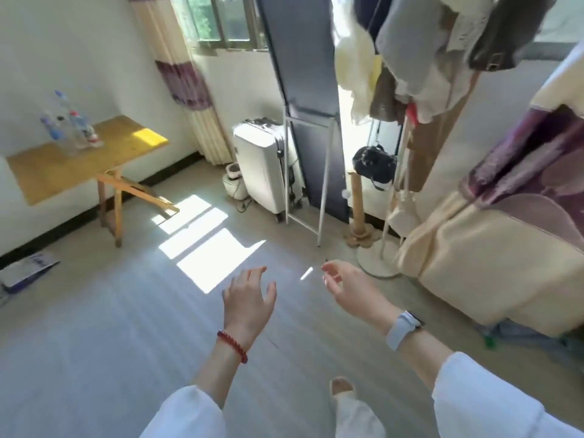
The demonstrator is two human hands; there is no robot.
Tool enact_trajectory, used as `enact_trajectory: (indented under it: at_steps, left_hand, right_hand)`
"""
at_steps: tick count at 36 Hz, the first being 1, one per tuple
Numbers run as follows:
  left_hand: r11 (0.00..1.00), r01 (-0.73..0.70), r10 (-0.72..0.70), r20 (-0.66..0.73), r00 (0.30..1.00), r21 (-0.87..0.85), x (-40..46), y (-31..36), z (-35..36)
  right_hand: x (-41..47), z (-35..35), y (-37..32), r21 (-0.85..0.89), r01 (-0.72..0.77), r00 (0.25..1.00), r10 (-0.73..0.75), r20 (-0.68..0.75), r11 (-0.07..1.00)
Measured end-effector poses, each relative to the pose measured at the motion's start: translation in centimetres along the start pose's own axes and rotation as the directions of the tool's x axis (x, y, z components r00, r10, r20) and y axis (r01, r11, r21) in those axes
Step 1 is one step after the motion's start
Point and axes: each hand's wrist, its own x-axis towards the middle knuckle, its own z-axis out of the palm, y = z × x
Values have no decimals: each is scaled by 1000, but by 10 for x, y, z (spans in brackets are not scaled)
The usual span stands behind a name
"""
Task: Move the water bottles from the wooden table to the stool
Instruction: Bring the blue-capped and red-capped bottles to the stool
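Currently, both hands are held out empty over the grey floor in the lower middle of the frame: the left hand [248,298] with fingers spread and relaxed, the right hand [346,289] with fingers loosely curled around nothing. Several water bottles [68,124] are seen standing together on the wooden table [94,159] at the upper left, well apart from both hands. A white suitcase [262,165] is placed near the centre.
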Motion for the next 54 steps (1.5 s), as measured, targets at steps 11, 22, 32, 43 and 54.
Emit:
enact_trajectory:
  at_steps: [11,22,32,43,54]
  left_hand:
    - [957,284,-262,-256,930,55,194,-140,-92]
    - [823,561,-506,-333,796,91,276,-336,-146]
    - [811,583,-521,-387,760,54,430,-541,-230]
    - [842,540,-514,-302,803,3,610,-714,-233]
    - [818,575,-547,-293,784,11,832,-889,-280]
  right_hand:
    - [263,70,-160,-118,444,885,-414,212,888]
    - [442,207,-313,-231,731,668,-606,432,642]
    - [601,337,-481,-178,723,664,-601,444,667]
    - [795,444,-563,-119,616,745,-527,408,779]
    - [1040,549,-687,-57,528,792,-467,394,847]
